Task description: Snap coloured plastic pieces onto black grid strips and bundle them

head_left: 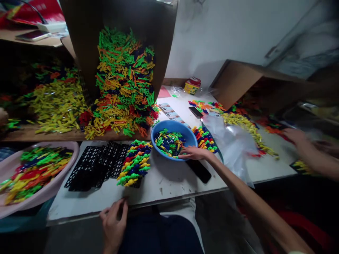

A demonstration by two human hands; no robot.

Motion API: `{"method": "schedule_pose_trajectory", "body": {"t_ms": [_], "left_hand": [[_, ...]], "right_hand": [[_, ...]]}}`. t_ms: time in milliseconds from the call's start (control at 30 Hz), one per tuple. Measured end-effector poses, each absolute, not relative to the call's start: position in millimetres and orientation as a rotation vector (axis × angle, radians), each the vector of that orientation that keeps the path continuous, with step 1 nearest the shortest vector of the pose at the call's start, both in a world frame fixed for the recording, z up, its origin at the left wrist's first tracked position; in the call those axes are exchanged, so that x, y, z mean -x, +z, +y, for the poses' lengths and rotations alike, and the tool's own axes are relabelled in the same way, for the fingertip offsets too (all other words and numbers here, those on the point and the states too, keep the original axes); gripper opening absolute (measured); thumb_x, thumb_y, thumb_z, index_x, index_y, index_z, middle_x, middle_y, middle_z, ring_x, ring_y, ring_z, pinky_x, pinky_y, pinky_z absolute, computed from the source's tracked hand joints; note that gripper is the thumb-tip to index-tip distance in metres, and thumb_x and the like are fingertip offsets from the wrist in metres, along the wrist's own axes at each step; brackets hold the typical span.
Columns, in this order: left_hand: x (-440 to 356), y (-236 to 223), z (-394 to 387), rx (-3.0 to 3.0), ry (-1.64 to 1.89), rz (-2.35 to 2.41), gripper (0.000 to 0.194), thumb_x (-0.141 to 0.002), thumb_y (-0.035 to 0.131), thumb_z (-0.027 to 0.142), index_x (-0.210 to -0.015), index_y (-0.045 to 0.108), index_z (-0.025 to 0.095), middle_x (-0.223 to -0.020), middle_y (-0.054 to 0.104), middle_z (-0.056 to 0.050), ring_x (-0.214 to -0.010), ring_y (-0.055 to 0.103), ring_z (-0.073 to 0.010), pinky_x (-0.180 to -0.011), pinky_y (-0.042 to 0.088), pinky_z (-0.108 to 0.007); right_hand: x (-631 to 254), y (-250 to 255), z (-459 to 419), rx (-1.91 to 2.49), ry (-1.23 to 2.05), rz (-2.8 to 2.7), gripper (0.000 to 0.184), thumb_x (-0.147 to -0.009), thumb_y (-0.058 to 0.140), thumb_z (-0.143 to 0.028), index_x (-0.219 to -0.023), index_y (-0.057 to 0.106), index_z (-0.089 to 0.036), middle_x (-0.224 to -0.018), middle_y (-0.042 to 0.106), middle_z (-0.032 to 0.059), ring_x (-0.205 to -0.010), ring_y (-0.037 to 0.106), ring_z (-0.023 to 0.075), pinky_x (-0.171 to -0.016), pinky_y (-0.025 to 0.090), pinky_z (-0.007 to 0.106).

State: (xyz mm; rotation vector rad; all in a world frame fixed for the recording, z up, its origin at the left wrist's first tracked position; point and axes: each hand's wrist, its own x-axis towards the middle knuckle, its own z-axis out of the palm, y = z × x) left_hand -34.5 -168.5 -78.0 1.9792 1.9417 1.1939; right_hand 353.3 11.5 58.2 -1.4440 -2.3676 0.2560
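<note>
My right hand (192, 152) reaches forward and lies on the near rim of a blue bowl (188, 133) that holds small green, blue and yellow plastic pieces; its fingers are stretched out flat. My left hand (114, 222) rests at the near edge of the white table (164, 181), fingers curled loosely, nothing seen in it. Just beyond it a black grid tray (87, 165) lies flat, and a filled tray of coloured pieces (134, 163) sits beside the bowl.
A tipped cardboard box (87, 42) spills a heap of coloured pieces (124, 88). A pink basin (39, 195) of pieces stands at left. A black phone (199, 171) and clear plastic bag (233, 144) lie at right. Another person's hand (293, 135) works at far right.
</note>
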Motion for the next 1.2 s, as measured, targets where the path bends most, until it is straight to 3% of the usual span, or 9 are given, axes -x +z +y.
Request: {"method": "schedule_pose_trajectory", "body": {"t_ms": [67, 167, 300, 400, 533, 700, 800, 967, 1200], "left_hand": [[30, -71, -171, -2.032, 1.211, 1.842, 0.024, -0.094, 0.052, 0.038, -0.09, 0.071, 0.024, -0.086, 0.078, 0.0, -0.07, 0.069, -0.0167, -0.076, 0.041, -0.032], [20, -56, -174, -2.043, 1.163, 1.7, 0.021, -0.094, 0.053, 0.035, -0.097, 0.072, 0.026, -0.09, 0.078, 0.001, -0.073, 0.07, -0.016, -0.075, 0.046, -0.031], [1, -32, -177, -1.922, 1.15, 1.566, 0.02, -0.094, 0.053, 0.031, -0.102, 0.071, 0.026, -0.095, 0.077, -0.002, -0.079, 0.07, -0.0163, -0.076, 0.053, -0.029], [-19, -13, -171, -1.774, 1.143, 1.523, 0.026, -0.095, 0.053, 0.033, -0.114, 0.067, 0.023, -0.092, 0.075, -0.004, -0.078, 0.07, -0.0149, -0.075, 0.056, -0.025], [-42, -1, -156, -1.707, 1.012, 1.423, 0.049, -0.093, 0.056, 0.037, -0.14, 0.05, 0.021, -0.079, 0.068, 0.0, -0.061, 0.06, -0.0096, -0.067, 0.053, -0.019], [-44, -13, -150, -1.725, 0.924, 1.386, 0.028, -0.095, 0.053, 0.032, -0.118, 0.067, 0.023, -0.088, 0.07, -0.003, -0.072, 0.061, -0.0115, -0.072, 0.05, -0.021], [-35, -23, -151, -1.679, 0.883, 1.462, 0.029, -0.093, 0.056, 0.032, -0.118, 0.068, 0.022, -0.086, 0.07, -0.002, -0.072, 0.06, -0.0126, -0.069, 0.047, -0.022], [-23, -24, -146, -1.557, 0.848, 1.376, 0.021, -0.091, 0.058, 0.033, -0.092, 0.075, 0.02, -0.073, 0.068, 0.0, -0.063, 0.054, -0.0112, -0.061, 0.04, -0.021], [-21, -20, -144, -1.468, 0.732, 1.378, 0.028, -0.087, 0.062, 0.043, -0.085, 0.073, 0.018, -0.057, 0.05, 0.005, -0.056, 0.044, -0.0093, -0.057, 0.032, -0.021]], "right_hand": [[-357, 59, 16, 1.39, 0.489, -2.525, 0.024, -0.071, 0.081, -0.048, -0.067, 0.071, -0.026, -0.06, 0.067, -0.0058, -0.05, 0.056, 0.0105, -0.046, 0.045, 0.021], [-350, 68, 13, 1.323, 0.725, -2.621, 0.02, -0.084, 0.071, -0.045, -0.084, 0.074, -0.026, -0.074, 0.072, -0.0031, -0.059, 0.061, 0.0117, -0.053, 0.049, 0.021], [-332, 83, -15, 1.36, 0.608, -2.337, 0.028, -0.094, 0.057, -0.045, -0.085, 0.07, -0.022, -0.084, 0.071, 0.0025, -0.076, 0.065, 0.0171, -0.069, 0.053, 0.029], [-308, 90, -50, 1.415, 0.548, -2.037, 0.026, -0.094, 0.058, -0.045, -0.092, 0.068, -0.021, -0.09, 0.069, 0.0051, -0.08, 0.065, 0.0184, -0.066, 0.053, 0.029], [-270, 86, -93, 1.339, 0.586, -1.931, 0.019, -0.093, 0.061, -0.039, -0.093, 0.068, -0.022, -0.089, 0.067, 0.0055, -0.08, 0.065, 0.0179, -0.066, 0.054, 0.027], [-228, 54, -117, 1.145, 0.817, -1.913, 0.014, -0.092, 0.063, -0.035, -0.092, 0.069, -0.022, -0.086, 0.065, 0.0044, -0.075, 0.065, 0.0158, -0.065, 0.055, 0.026], [-213, 34, -118, 1.154, 0.96, -1.78, 0.019, -0.092, 0.063, -0.039, -0.09, 0.07, -0.022, -0.086, 0.065, 0.0047, -0.075, 0.065, 0.0165, -0.064, 0.056, 0.027], [-201, 16, -109, 1.276, 1.199, -1.438, 0.027, -0.083, 0.071, -0.047, -0.09, 0.071, -0.021, -0.087, 0.067, 0.0032, -0.079, 0.066, 0.018, -0.067, 0.057, 0.026], [-191, -1, -117, 1.288, 1.41, -1.319, 0.032, -0.078, 0.075, -0.046, -0.094, 0.071, -0.019, -0.092, 0.07, 0.0044, -0.087, 0.066, 0.0201, -0.076, 0.057, 0.03]]}}
